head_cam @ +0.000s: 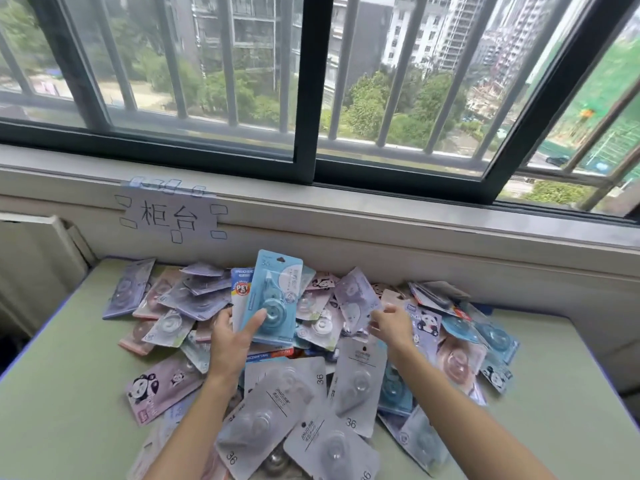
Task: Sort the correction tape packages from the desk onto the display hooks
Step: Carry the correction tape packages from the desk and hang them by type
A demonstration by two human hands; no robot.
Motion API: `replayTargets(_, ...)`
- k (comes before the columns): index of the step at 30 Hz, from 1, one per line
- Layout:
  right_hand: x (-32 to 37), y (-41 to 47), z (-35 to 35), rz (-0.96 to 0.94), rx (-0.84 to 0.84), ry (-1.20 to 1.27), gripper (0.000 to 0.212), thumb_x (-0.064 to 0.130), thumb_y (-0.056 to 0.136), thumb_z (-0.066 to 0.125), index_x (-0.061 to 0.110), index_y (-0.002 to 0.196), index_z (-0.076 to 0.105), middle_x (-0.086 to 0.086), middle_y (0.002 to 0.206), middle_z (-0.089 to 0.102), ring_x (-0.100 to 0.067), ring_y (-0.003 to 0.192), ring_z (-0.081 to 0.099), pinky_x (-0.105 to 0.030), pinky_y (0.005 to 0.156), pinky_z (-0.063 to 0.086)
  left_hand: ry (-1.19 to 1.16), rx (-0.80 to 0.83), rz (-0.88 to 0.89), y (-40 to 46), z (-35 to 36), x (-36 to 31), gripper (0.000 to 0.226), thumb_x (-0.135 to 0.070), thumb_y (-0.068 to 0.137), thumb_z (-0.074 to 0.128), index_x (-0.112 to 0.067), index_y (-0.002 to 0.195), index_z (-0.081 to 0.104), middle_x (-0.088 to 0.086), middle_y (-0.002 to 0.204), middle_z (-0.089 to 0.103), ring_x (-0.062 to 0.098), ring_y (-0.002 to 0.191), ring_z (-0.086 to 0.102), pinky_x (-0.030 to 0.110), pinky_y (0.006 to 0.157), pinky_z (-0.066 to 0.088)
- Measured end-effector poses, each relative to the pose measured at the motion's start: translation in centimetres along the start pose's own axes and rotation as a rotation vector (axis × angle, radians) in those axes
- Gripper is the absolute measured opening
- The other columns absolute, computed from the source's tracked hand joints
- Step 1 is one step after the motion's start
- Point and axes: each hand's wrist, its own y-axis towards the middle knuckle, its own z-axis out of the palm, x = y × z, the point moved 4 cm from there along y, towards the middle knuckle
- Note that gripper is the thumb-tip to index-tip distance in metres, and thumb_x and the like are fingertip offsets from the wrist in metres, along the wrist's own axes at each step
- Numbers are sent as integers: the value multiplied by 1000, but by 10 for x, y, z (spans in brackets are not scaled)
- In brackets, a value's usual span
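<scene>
Left hand [230, 336] is gripping a blue correction tape package [272, 299] upright, thumb on its front, long axis pointing away, hang-hole end up. Right hand [389, 323] is pinching at a lavender package [356, 299] just ahead, atop the pile [311, 386] covering the desk [69, 375]. Display hooks aren't showing in view.

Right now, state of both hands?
Left hand: holds a light blue correction tape package upright, thumb on its front.
Right hand: fingers on a lavender package in the pile; grip cannot be told.
</scene>
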Motion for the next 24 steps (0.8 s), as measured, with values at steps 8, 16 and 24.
replayTargets(8, 40, -54, -143, -391, -390, 82, 8, 11, 95, 47, 12, 97, 55, 0, 81, 54, -13, 71, 48, -32, 69, 41, -5, 248, 17, -48, 95, -3, 24, -18, 87, 71, -14, 107, 57, 3, 103, 70, 19, 92, 70, 33, 78, 57)
replayTargets(16, -20, -98, -308, -192, -322, 463, 49, 1, 79, 74, -5, 121, 50, -14, 98, 63, -11, 65, 62, -23, 58, 50, 59, 541, 37, -144, 208, 12, 30, -19, 86, 72, -13, 112, 58, 4, 104, 71, 17, 88, 69, 15, 58, 52)
replayTargets(24, -68, -197, -452, -257, -657, 298, 18, -2, 72, 70, 0, 86, 59, -6, 75, 59, -19, 70, 52, -27, 62, 42, 80, 819, 55, -260, 312, 27, 20, -9, 87, 69, -12, 104, 59, 0, 95, 70, 1, 69, 69, 14, 58, 53)
